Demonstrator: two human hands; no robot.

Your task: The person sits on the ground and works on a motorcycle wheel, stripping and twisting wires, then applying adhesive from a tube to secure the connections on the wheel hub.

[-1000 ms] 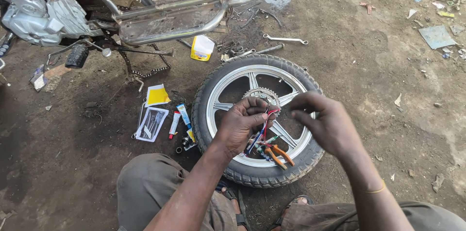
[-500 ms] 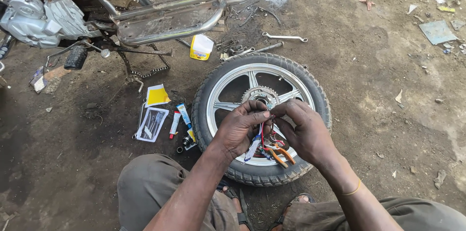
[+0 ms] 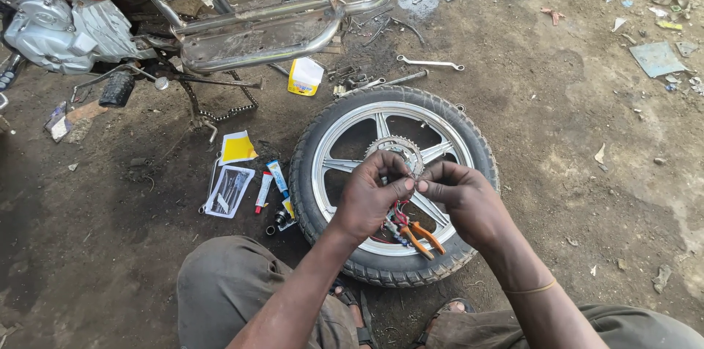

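Pinching one tiny part between them, left hand [image 3: 370, 199] and right hand [image 3: 462, 199] meet fingertip-to-fingertip above wheel [image 3: 469, 136]; orange-handled pliers [image 3: 422, 237] at 6 o'clock.

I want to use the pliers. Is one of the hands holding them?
No, the orange-handled pliers lie on the wheel, below both hands.

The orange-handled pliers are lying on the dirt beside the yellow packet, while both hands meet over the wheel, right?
Not quite. In the head view the pliers lie on the wheel, under the hands, not by the yellow packet. Left hand and right hand do meet above it.
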